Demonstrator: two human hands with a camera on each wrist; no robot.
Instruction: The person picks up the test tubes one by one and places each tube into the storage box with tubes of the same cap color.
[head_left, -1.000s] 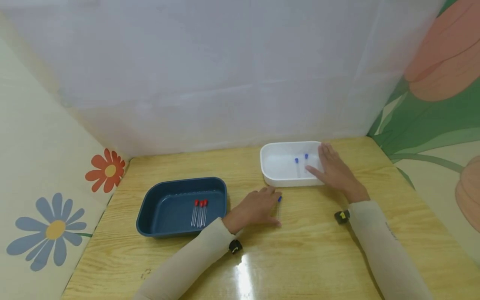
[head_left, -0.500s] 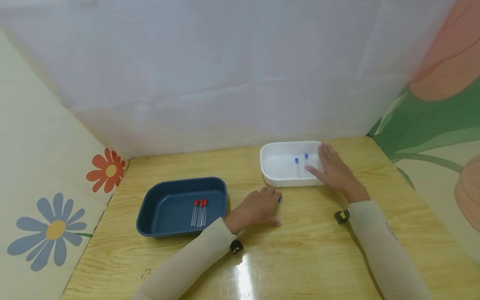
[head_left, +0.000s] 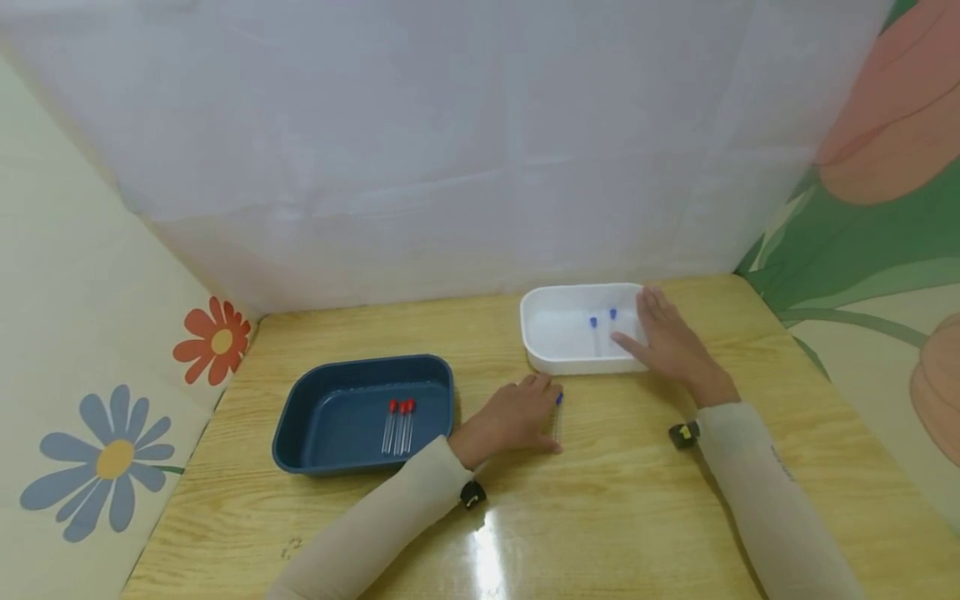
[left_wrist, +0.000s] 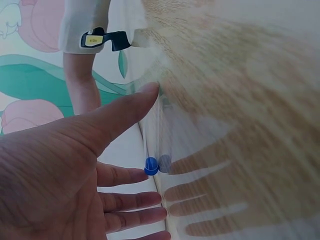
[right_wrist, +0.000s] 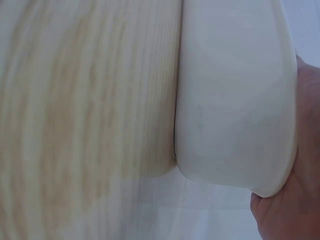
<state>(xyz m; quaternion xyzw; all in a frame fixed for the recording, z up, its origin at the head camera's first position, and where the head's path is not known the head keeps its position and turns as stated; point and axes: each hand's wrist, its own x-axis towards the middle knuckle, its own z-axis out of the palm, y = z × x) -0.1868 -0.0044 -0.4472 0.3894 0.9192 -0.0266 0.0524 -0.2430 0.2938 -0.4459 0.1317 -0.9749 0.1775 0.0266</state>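
A clear tube with a blue cap [head_left: 559,399] lies on the wooden table. Beside it is my left hand [head_left: 517,414], thumb near one end and fingers near the cap. In the left wrist view, the fingers of the left hand [left_wrist: 55,160] are stretched out, the index fingertip close to the blue cap [left_wrist: 151,166]; whether it touches cannot be told. My right hand [head_left: 671,337] rests on the right end of a white tray [head_left: 581,367], fingers straight over its rim. Two more blue-capped tubes lie inside, one with its cap [head_left: 593,322] nearer the tray's middle.
A dark blue tray [head_left: 337,469] stands on the left, with three red-capped tubes [head_left: 402,407] lying in it. A white sheet [head_left: 450,167] hangs behind the table [head_left: 600,500]. Walls painted with flowers flank both sides.
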